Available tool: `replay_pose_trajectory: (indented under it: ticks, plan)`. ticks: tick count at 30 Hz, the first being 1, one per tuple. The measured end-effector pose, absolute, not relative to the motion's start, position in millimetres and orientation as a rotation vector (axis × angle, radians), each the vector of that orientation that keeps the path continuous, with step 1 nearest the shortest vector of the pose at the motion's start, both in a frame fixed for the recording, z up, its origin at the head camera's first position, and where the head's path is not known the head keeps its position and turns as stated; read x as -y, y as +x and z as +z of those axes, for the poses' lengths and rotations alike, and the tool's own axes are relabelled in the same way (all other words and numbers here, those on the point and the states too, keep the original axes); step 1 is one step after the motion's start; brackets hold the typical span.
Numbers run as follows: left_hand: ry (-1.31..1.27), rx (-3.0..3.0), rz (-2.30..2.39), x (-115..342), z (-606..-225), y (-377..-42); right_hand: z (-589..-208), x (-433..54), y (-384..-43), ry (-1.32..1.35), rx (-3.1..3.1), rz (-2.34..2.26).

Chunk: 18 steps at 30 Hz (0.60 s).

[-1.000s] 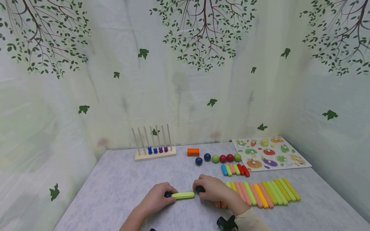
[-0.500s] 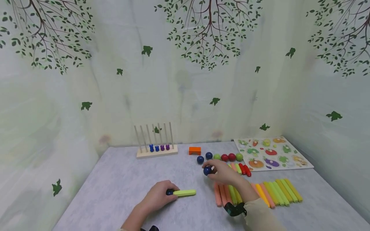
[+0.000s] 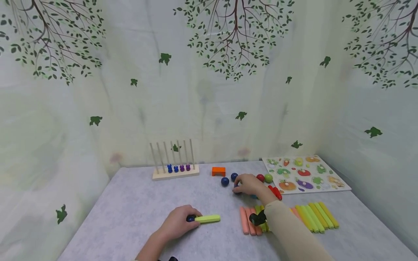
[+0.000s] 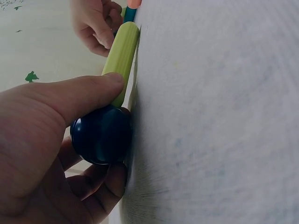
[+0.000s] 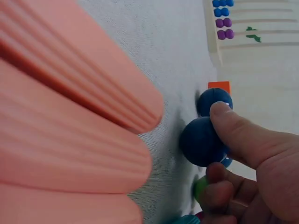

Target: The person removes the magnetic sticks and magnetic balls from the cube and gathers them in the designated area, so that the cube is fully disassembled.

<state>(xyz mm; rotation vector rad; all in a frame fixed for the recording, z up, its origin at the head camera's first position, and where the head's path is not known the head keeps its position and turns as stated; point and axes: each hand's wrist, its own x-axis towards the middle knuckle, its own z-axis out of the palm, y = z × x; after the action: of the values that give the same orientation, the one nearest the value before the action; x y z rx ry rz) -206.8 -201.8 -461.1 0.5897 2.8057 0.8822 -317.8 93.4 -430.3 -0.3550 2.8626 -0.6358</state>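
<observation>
My left hand (image 3: 180,222) grips a navy ball (image 4: 100,135) that meets one end of a yellow-green stick (image 3: 209,218). In the left wrist view, the thumb lies along the stick and the fingers curl about the ball. Further back, my right hand (image 3: 250,184) pinches another navy ball (image 5: 202,141) between thumb and fingers. Two more navy balls (image 3: 225,181) lie close by. A red ball (image 3: 260,178) and a green ball (image 3: 268,178) show just right of that hand, which partly hides the ball row and the short sticks.
A peg abacus (image 3: 176,175) with blue and purple beads and an orange block (image 3: 218,171) stand at the back. Salmon sticks (image 3: 244,221) and yellow and green sticks (image 3: 321,216) lie in a row under the right forearm. A vegetable puzzle board (image 3: 328,185) is back right.
My right hand has left the stick's free end and moved back and right, carrying its navy ball towards the ball row. The left hand keeps its grip in nearly the same place.
</observation>
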Motion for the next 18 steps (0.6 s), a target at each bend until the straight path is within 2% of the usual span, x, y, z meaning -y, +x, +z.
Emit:
replay_pose_trajectory:
  ticks: [11,18]
  plan:
    - [0.609,-2.832,0.861,200.4,-463.5,-206.0,-436.2,-88.8,-319.2,-0.191,-2.882,-0.793]
    - [0.613,-2.850,0.851,199.7,-462.2,-203.0,-431.6,-85.0,-304.3,-0.185,-2.855,-0.964]
